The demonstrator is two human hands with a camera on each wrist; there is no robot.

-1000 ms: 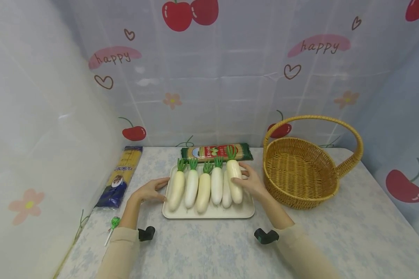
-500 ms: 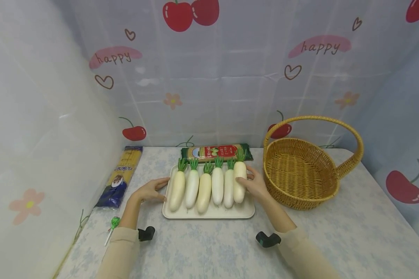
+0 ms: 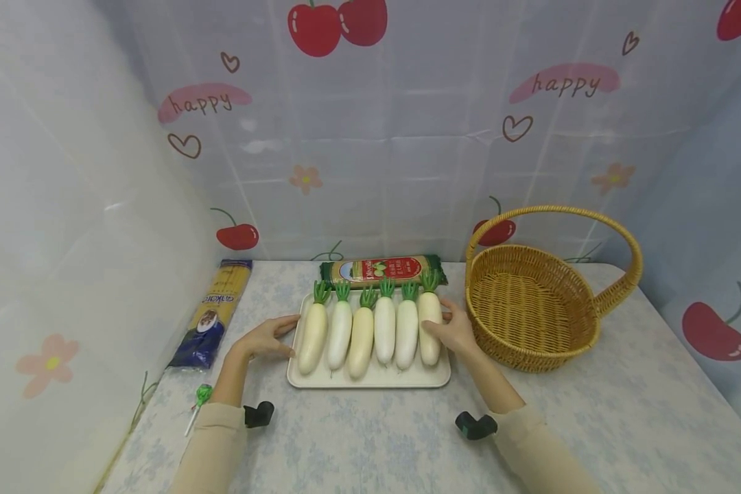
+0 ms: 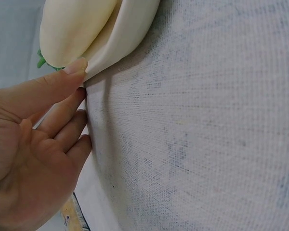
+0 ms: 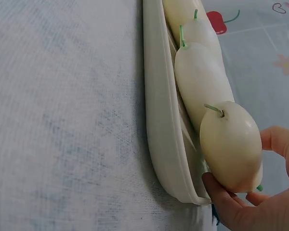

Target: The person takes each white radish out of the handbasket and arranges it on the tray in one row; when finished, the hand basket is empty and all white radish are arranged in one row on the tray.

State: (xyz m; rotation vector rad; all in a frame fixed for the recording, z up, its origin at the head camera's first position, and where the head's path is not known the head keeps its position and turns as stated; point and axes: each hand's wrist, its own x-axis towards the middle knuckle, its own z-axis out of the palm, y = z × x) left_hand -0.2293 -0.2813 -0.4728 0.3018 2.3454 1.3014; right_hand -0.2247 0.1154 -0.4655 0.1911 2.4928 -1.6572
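Several white radishes with green tops lie side by side on a white tray (image 3: 370,381). My right hand (image 3: 453,329) holds the rightmost white radish (image 3: 430,329) near the tray's right end. In the right wrist view, thumb and fingers grip this radish (image 5: 231,149) from both sides, and it sits low, close over the tray. At the tray's left end is my left hand (image 3: 265,337), its thumb and fingertips spread apart against the edge. The left wrist view shows the thumb on the tray rim (image 4: 106,55), beside a radish (image 4: 74,29).
A wicker basket (image 3: 531,346) with a tall handle stands right of the tray. Behind the tray lies a green-ended pasta pack (image 3: 383,269). A blue and yellow pasta pack (image 3: 213,315) and a green lollipop (image 3: 203,393) lie at the left. A printed curtain surrounds the table.
My right hand has moved the radish rightward and down, from over its neighbour to the right end of the row. The left hand has stayed at the tray edge.
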